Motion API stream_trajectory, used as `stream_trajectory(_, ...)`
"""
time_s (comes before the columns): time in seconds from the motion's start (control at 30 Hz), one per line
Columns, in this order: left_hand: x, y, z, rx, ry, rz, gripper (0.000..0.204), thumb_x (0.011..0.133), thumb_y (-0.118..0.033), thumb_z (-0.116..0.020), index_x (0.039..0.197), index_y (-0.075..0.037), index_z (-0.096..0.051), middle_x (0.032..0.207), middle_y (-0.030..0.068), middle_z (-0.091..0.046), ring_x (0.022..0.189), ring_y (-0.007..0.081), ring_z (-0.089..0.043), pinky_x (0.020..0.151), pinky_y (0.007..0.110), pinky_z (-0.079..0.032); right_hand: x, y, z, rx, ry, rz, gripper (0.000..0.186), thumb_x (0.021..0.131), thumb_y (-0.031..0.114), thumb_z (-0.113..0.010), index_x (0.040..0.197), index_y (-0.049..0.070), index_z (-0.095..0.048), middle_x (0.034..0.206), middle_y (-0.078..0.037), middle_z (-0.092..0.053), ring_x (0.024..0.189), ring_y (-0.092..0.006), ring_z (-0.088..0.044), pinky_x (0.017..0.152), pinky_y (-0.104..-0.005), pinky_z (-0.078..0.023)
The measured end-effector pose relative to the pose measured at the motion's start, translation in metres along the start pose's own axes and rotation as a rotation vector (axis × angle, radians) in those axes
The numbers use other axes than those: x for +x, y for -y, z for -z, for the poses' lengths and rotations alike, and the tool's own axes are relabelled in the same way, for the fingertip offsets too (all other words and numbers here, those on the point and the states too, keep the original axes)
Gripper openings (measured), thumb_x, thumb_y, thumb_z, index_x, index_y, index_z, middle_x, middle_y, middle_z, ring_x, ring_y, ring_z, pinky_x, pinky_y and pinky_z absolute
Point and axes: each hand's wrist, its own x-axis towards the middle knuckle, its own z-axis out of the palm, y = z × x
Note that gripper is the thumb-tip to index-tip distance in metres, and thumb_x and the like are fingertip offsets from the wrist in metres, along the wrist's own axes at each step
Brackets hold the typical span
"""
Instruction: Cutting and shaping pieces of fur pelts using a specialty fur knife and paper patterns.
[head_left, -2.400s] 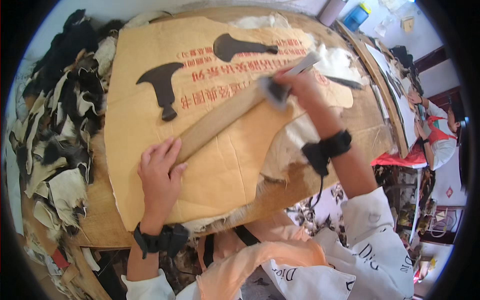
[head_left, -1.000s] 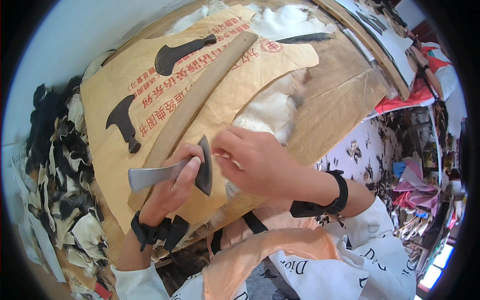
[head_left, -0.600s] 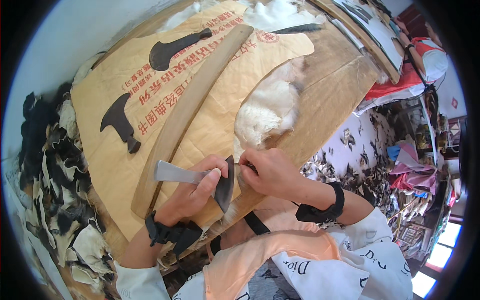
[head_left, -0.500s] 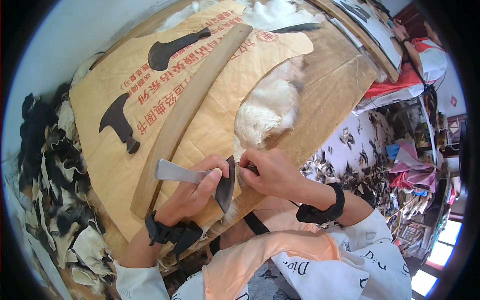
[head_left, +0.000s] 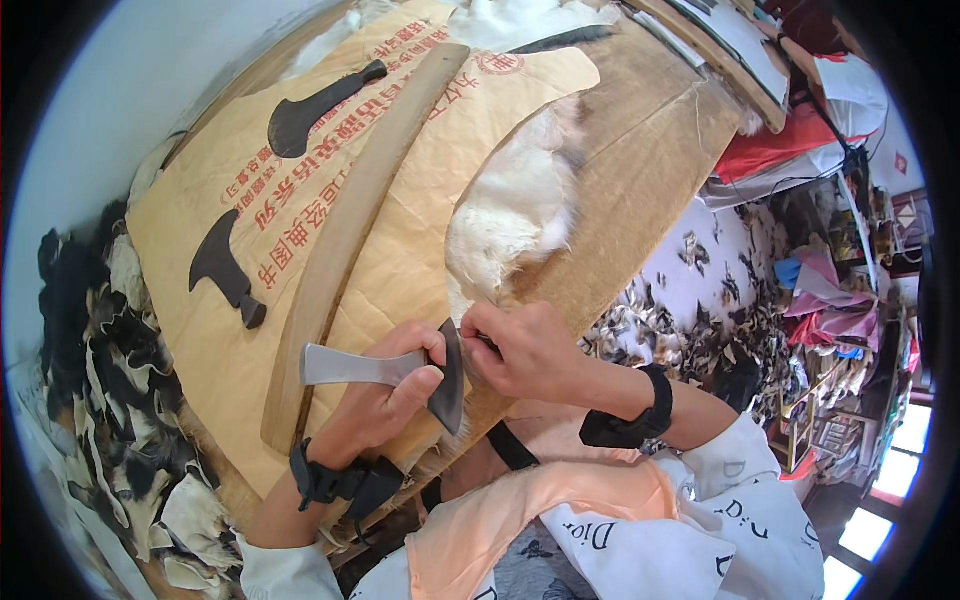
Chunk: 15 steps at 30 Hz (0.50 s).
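My left hand is wrapped round a knife with a broad, curved dark blade and a flat silver metal handle. The handle points left and the blade stands on the right, close to my other hand. My right hand is closed in a pinch right beside the blade's upper tip. A bit of something dark shows between its curled fingers, too hidden to name. Just above these fingertips, the narrow end of a white fur pelt comes down from under a brown paper sheet.
On the paper lie a long, curved wooden bar and two dark metal blades, an upper one and a lower one. A wooden board lies beneath. Fur scraps are heaped at left. Another person's red-and-white clothing shows at upper right.
The whole view has shifted slightly, so the board and its things sit farther left. My hands stay close together, and the knife's handle has tilted a little.
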Motion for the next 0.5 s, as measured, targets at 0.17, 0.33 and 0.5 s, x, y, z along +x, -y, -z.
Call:
stream_trajectory(0.17, 0.003, 0.002, -0.006, 0.101, -0.087, -0.048, 0.038, 0.091, -0.042, -0.051, 0.09, -0.004, -0.049, 0.082, 0.004, -0.047, 0.074, 0.0132, -0.045, 0.066, 0.025, -0.039, -0.001, -0.004, -0.004, 0.043, -0.011, 0.037, 0.012, 0.074, 0.01, -0.061, 0.083, 0.007, -0.054, 0.063, -0.01, -0.059, 0.056, -0.0281, -0.06, 0.049, -0.037, -0.045)
stream_trajectory(0.33, 0.01, -0.001, -0.007, 0.128, -0.11, -0.072, 0.033, 0.09, -0.036, -0.055, 0.091, -0.004, -0.049, 0.082, 0.0049, -0.046, 0.074, 0.0148, -0.045, 0.066, 0.026, -0.039, -0.001, -0.003, -0.003, 0.047, -0.009, 0.055, 0.012, 0.073, 0.008, -0.061, 0.082, 0.007, -0.053, 0.064, -0.009, -0.059, 0.056, -0.027, -0.059, 0.048, -0.0361, -0.044)
stream_trajectory(0.5, 0.014, 0.002, -0.006, 0.207, -0.152, -0.129, 0.029, 0.088, -0.032, -0.057, 0.091, -0.004, -0.049, 0.084, 0.0053, -0.046, 0.073, 0.0152, -0.045, 0.066, 0.027, -0.039, -0.002, -0.004, 0.0, 0.119, -0.01, 0.073, 0.011, 0.073, 0.007, -0.061, 0.082, 0.006, -0.055, 0.063, -0.008, -0.058, 0.053, -0.0258, -0.057, 0.047, -0.0339, -0.043)
